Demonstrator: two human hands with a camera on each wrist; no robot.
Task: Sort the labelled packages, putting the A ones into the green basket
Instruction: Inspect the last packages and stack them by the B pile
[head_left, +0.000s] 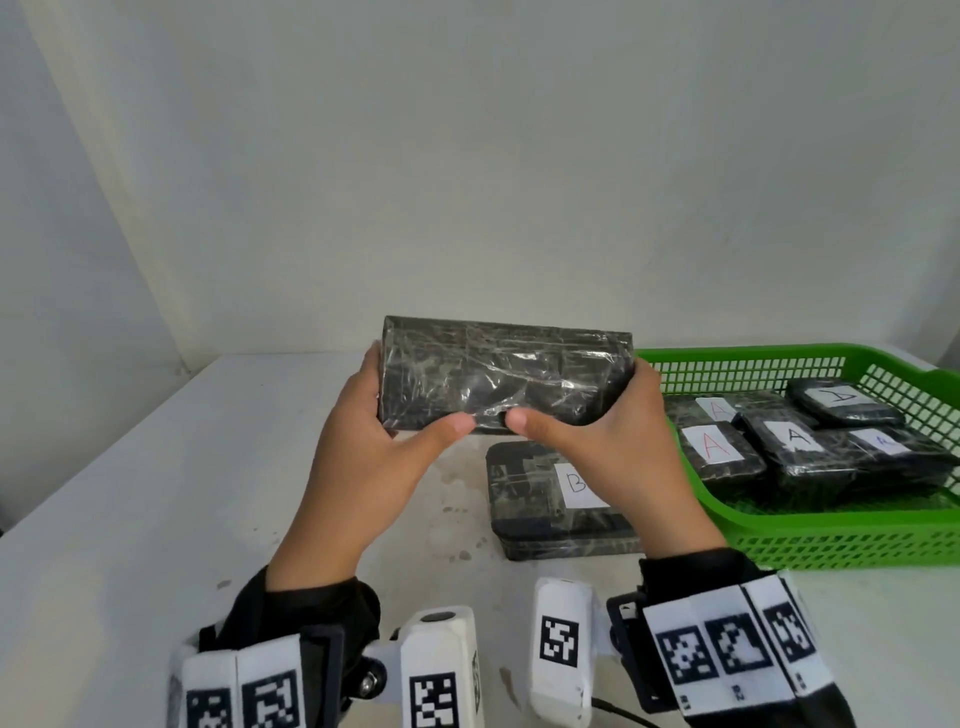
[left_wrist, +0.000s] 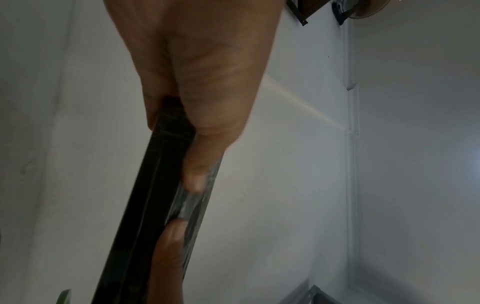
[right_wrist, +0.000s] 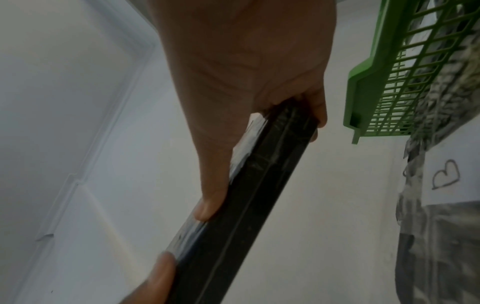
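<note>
Fingers of the left hand (head_left: 374, 431) and right hand (head_left: 597, 441) curl round the two short ends of a flat black plastic-wrapped rectangular package (head_left: 504, 374), thumbs pressed on its near face, holding it upright above the white table (head_left: 130, 493) with no label showing. Beneath the hands lies a black wrapped package with a white B label (head_left: 550, 499); just right of it, the green plastic mesh basket (head_left: 831, 530) holds several black packages with white A labels (head_left: 719, 449).

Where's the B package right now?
In the head view, the B package lies flat on the white table, just left of the green basket, below the right hand.
</note>
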